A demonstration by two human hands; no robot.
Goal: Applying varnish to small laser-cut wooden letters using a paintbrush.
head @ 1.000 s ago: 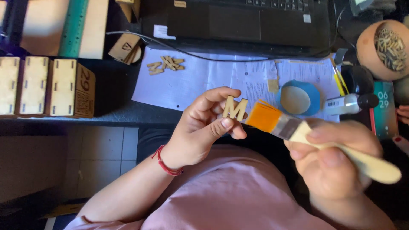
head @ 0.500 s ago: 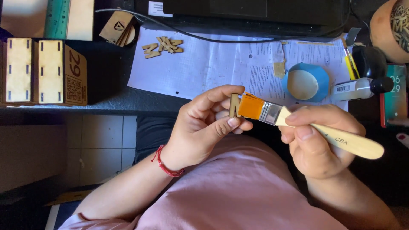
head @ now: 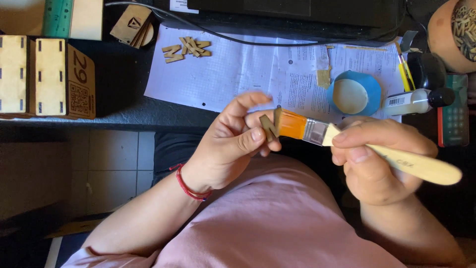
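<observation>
My left hand [head: 230, 144] pinches a small wooden letter piece [head: 269, 127] between thumb and fingers, held above my lap. My right hand [head: 379, 161] grips a flat paintbrush [head: 357, 144] by its pale wooden handle. The brush's orange bristles [head: 292, 124] press against the letter piece. A red cord bracelet [head: 187, 186] circles my left wrist.
On the desk lie printed paper sheets [head: 238, 74], a small pile of wooden letters [head: 186, 48], a blue lid [head: 353, 93] holding white liquid, a white bottle with a black cap [head: 416, 101], wooden boxes [head: 47, 77] at left, and a bowl of wooden pieces [head: 458, 30] at top right.
The letter piece has turned edge-on in my left fingers, and the brush has stayed against it, shifting slightly across its face. The camera has tilted a little.
</observation>
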